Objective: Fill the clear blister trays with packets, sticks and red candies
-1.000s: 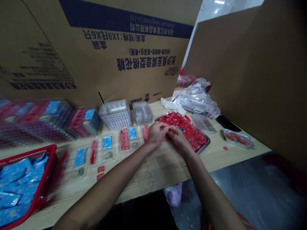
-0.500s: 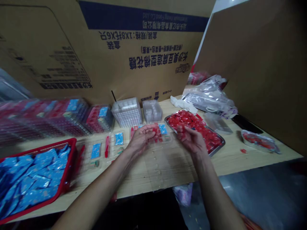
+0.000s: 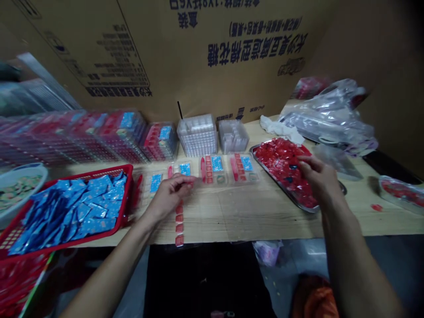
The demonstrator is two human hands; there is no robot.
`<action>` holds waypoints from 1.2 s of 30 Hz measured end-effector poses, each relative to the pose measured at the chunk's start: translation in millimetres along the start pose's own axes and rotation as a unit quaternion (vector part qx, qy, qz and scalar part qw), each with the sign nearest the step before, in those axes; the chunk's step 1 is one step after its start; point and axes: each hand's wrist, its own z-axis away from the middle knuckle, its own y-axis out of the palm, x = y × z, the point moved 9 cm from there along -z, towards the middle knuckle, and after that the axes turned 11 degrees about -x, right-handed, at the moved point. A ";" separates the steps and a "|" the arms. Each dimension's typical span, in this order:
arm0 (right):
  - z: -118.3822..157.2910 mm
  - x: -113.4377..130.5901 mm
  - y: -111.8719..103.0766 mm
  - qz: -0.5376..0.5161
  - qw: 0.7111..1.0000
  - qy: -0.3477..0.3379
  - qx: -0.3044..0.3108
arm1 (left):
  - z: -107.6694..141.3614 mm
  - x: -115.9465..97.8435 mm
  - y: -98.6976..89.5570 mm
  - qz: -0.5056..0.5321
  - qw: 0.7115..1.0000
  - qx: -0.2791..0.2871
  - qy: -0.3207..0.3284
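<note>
Kind of a packing-bench scene: the person's left hand (image 3: 169, 196) sits low over the worktop (image 3: 251, 216), fingers (image 3: 185, 182) pinched together, can't quite tell on what, just beside a short row of red squares (image 3: 179, 225). Right hand (image 3: 318, 179) is at the steel tray (image 3: 281, 186) of red wrapped sweets (image 3: 280, 163), fingers loosely open. Seems like filling clear trays (image 3: 212, 170); another red piece looks needed.

You have shiny red wrapped sweets (image 3: 281, 165) in the grey steel tray (image 3: 285, 193), blue patterned packets (image 3: 79, 207) in the red basket (image 3: 127, 185), and dark blue Chinese letters (image 3: 258, 51) on the brown carton (image 3: 185, 84).
</note>
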 end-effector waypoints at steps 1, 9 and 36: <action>17.2 12.4 9.8 -0.087 0.996 0.020 0.032 | 2.8 0.0 1.2 -0.030 0.999 0.008 0.017; 146.5 81.6 103.4 -0.246 0.936 0.083 0.236 | 7.8 -16.4 93.2 -0.174 0.964 0.093 0.181; 183.4 158.3 71.8 -0.215 0.953 -0.204 0.066 | 28.2 10.9 111.7 0.178 0.966 0.013 -0.187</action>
